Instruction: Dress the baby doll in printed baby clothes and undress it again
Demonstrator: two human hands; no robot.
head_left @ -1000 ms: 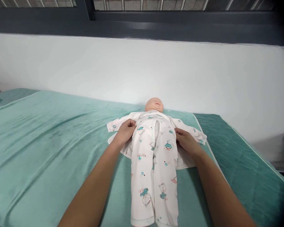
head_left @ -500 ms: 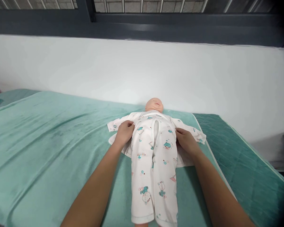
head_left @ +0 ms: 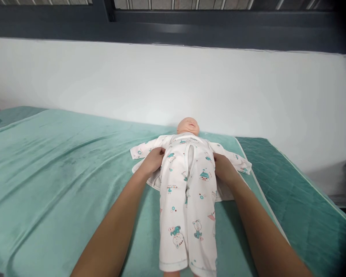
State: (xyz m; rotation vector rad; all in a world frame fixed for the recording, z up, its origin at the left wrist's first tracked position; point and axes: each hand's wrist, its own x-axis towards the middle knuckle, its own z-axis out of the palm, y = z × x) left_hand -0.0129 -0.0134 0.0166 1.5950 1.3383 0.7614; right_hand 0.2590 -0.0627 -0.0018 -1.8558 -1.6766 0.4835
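Observation:
A baby doll (head_left: 188,125) lies on its back, head toward the wall. White printed baby pants (head_left: 187,192) with an open crotch cover its legs and reach up over its belly. Beneath them is a matching baby shirt (head_left: 145,149), its sleeves spread to both sides and its lower panels showing beside the hips. My left hand (head_left: 153,159) is closed at the left edge of the pants near the waist, thumb and fingers pinched together. At the opposite edge, my right hand (head_left: 225,167) grips the pants, its fingertips partly hidden by the cloth.
A light green blanket (head_left: 60,173) with soft wrinkles lies under the doll. To the right shows a darker green quilted mat (head_left: 288,184). A white wall (head_left: 103,80) stands right behind the doll's head, below a dark window frame (head_left: 190,30) with bars beyond.
Both hands stay at the sides of the pants, shifted slightly, with the right fingertips further behind the cloth. The view has tilted down a little.

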